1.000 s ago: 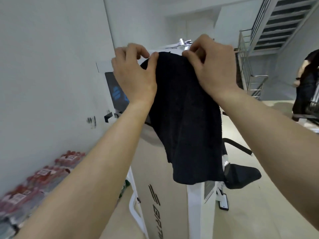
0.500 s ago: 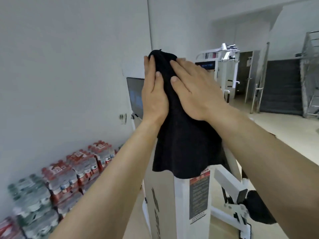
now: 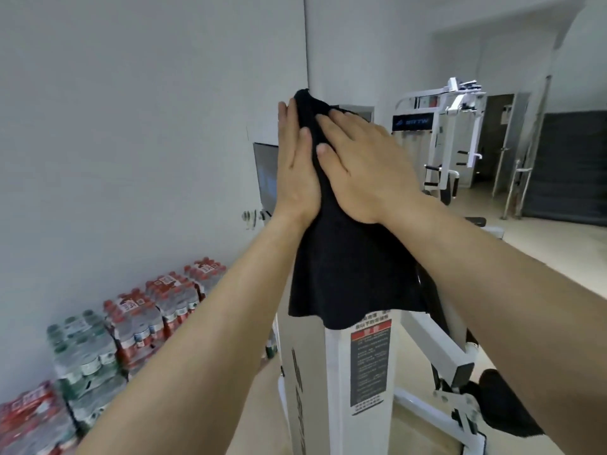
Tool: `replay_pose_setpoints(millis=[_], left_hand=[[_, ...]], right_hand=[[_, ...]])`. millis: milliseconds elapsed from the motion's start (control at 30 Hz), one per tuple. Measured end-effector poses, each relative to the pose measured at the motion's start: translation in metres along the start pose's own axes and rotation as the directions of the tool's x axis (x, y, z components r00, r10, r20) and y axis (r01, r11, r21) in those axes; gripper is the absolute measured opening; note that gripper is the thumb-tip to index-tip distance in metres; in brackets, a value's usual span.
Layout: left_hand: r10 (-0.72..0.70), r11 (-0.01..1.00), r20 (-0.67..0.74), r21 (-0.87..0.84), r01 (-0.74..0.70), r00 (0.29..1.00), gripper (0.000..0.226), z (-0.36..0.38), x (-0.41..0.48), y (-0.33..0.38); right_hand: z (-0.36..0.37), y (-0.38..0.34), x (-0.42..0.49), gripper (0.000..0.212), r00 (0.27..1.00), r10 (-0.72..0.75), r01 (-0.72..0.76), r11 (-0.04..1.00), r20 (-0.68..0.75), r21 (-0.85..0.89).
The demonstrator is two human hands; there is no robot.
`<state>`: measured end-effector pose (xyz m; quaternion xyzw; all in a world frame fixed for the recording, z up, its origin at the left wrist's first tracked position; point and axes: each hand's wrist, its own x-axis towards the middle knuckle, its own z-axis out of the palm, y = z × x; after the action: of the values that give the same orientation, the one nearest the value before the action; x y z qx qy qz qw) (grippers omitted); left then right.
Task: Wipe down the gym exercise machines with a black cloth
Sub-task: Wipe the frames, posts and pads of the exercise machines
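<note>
Left hand [image 3: 295, 169]: flat, fingers straight and together, pointing up, palm pressed on the left side of the cloth.
Right hand [image 3: 364, 169]: also flat, fingers straight and slightly spread, laid over the near-right side of the cloth, fingertips just beside the left thumb. Neither hand pinches; both press.

Black cloth [image 3: 348, 274]: draped over the top of a white upright post [image 3: 335, 389] of the near machine, trapped between the two palms and the post. A small peak of fabric sticks up above the fingertips. The rest hangs down below the wrists to a wavy hem that touches the top of a dark warning label [image 3: 370, 359]. The fabric is soft, matte and loosely folded. No dirt can be made out on it.

Key relation: the post runs vertically, and the cloth lies directly under both palms, with the uncovered white faces below the hem. Judgement: the stroke goes downward along the post. The hands are level, but the right covers more cloth and should lead.

Outward: a dark screen [image 3: 266, 178] is behind the left hand, wrapped packs of bottles [image 3: 138, 323] sit along the left wall, and a second white machine [image 3: 453, 136] stands far right.
</note>
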<state>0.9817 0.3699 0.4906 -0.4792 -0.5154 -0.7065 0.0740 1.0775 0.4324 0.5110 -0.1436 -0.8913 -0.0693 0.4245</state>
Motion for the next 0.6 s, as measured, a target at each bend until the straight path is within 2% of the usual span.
replay_pose_setpoints(millis=[67,200,267,367,500,600], left_hand=[[0.048,0.999,0.003,0.009,-0.048,0.999,0.055,0.0,0.005,-0.004],[0.071,0.997,0.009,-0.037,-0.071,0.997,0.064,0.006,-0.042,-0.032],[0.068,0.998,0.013,-0.006,-0.068,0.998,0.062,0.009,-0.076,-0.044],[0.145,0.986,0.04,0.082,-0.148,0.989,0.059,0.008,-0.108,-0.056],[0.161,0.975,0.054,0.146,-0.167,0.985,0.059,0.0,-0.083,-0.051],[0.164,0.984,0.02,0.074,-0.165,0.986,0.06,0.001,-0.049,-0.04]], right_hand=[[0.003,0.001,0.001,0.063,1.0,-0.012,0.012,1.0,-0.009,0.001],[0.012,-0.006,-0.039,0.057,0.99,0.008,-0.01,1.0,-0.142,-0.014],[0.022,-0.014,-0.07,0.057,0.98,0.016,-0.02,1.0,-0.196,-0.019],[0.039,-0.02,-0.107,0.057,0.968,0.001,-0.003,1.0,-0.25,-0.01],[0.032,-0.005,-0.092,0.058,0.976,-0.048,0.043,0.999,-0.213,-0.024],[0.016,0.006,-0.058,0.058,0.984,-0.059,0.057,0.998,-0.171,-0.012]])
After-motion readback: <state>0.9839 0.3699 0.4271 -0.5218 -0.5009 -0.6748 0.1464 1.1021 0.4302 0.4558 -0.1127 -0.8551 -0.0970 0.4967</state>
